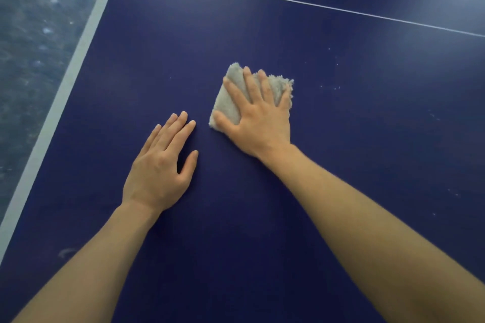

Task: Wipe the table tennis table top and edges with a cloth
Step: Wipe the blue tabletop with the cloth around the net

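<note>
Grey speckled floor (34,34) beyond table's left side, blurred.

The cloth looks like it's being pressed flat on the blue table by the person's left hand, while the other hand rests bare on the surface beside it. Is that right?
Not quite: the hand is the wrong one. The head view shows the right hand pressing the cloth flat on the blue table, fingers spread. The left hand is the one resting bare on the surface beside it.
</note>
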